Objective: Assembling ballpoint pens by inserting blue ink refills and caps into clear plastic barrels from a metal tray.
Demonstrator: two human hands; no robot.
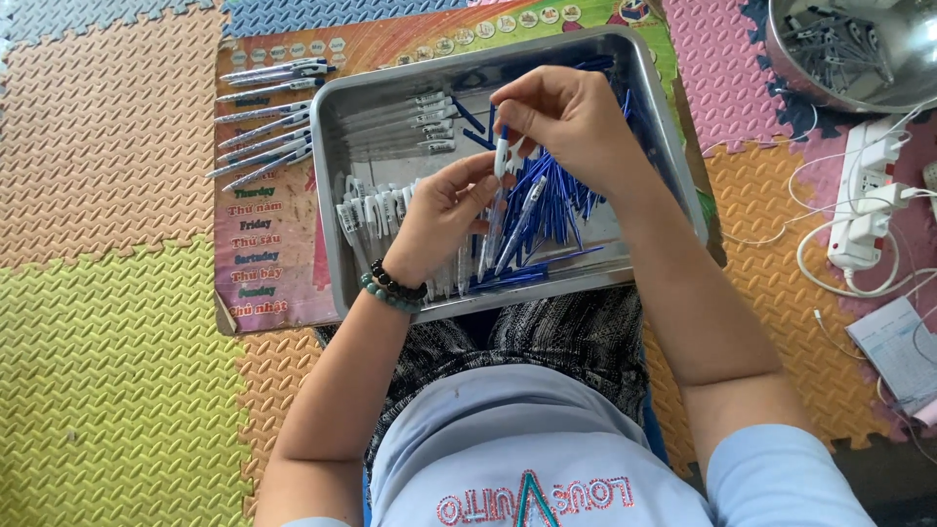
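Fingertips of right hand (566, 117) pinched shut on the upper end of a white pen part (502, 156), held upright above the tray; left hand (444, 210), at seven o'clock from it, closed round the lower end of the same pen, steadying the barrel so both pieces line up end to end. Directly beneath, at five o'clock of the grip, a loose heap of blue pen refills (547, 210), kept within easy reach. At nine o'clock, a row of white clips (376, 210) laid side by side, and at eleven o'clock a few white barrels (410, 122), sorted apart by kind. All held in a metal tray (337, 107) resting on the lap and a printed mat (264, 254). Finished pens (264, 122) lined up at ten o'clock outside the tray. Floor of coloured foam tiles (107, 371); at two o'clock a metal bowl (786, 59) of small parts, at three o'clock a white power strip (864, 195) with cables.
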